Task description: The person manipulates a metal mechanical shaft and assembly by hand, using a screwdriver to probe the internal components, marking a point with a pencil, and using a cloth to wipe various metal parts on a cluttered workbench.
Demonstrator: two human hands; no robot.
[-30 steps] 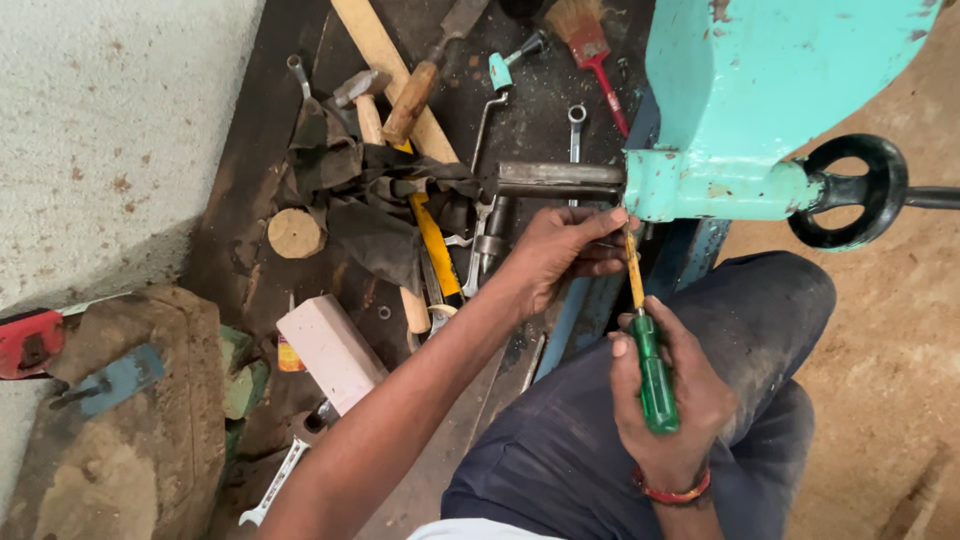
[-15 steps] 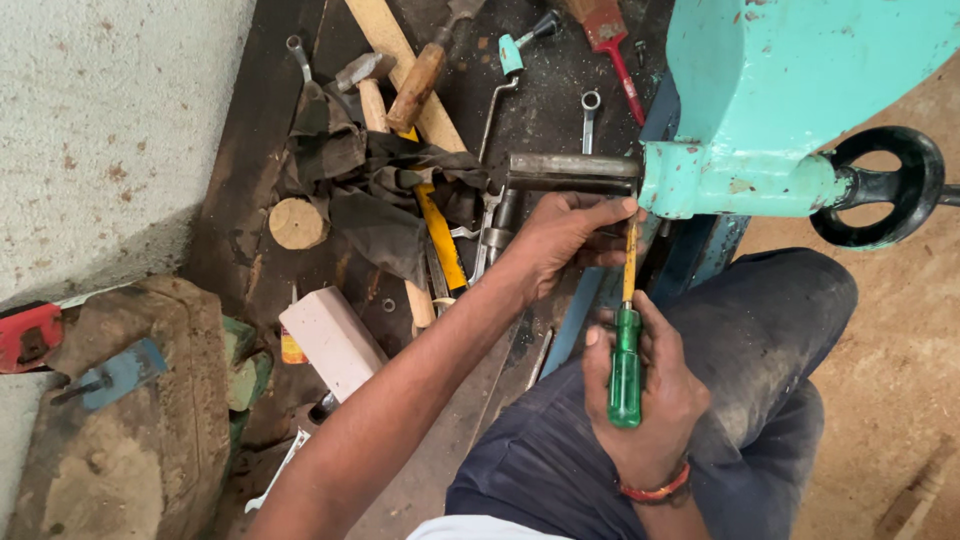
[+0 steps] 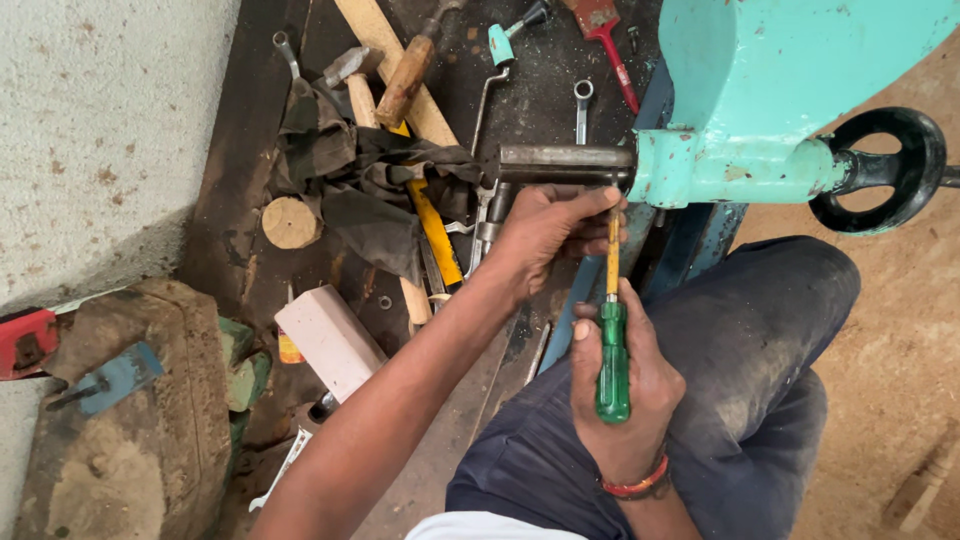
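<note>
At the far left a red tool (image 3: 25,342) is seen against the pale wall, with a blue scraper (image 3: 105,380) laid on a worn brown pad (image 3: 130,440) just beside it; further in, a round wooden disc (image 3: 290,222) is set on the dark board (image 3: 235,150), a dark rag (image 3: 350,185) is draped over a yellow-handled tool (image 3: 437,237), a wooden-handled hammer (image 3: 405,80) is laid above, and a pale pink block (image 3: 330,340) is found below. Now the middle: the left hand (image 3: 545,235) is stretched across to the grey steel shaft (image 3: 565,162), its fingertips (image 3: 605,200) pressed to the shaft's underside and closed around the yellow shank of the screwdriver (image 3: 612,340). The screwdriver is held upright, tip hidden under the shaft where the turquoise machine body (image 3: 770,80) is met. Its green handle is clamped in the right hand (image 3: 625,400), fingers wrapped tight, a red band (image 3: 635,485) worn at the wrist. At the right a black handwheel (image 3: 880,170) is carried on the turquoise arm, above a dusty dark trouser knee (image 3: 770,330)
</note>
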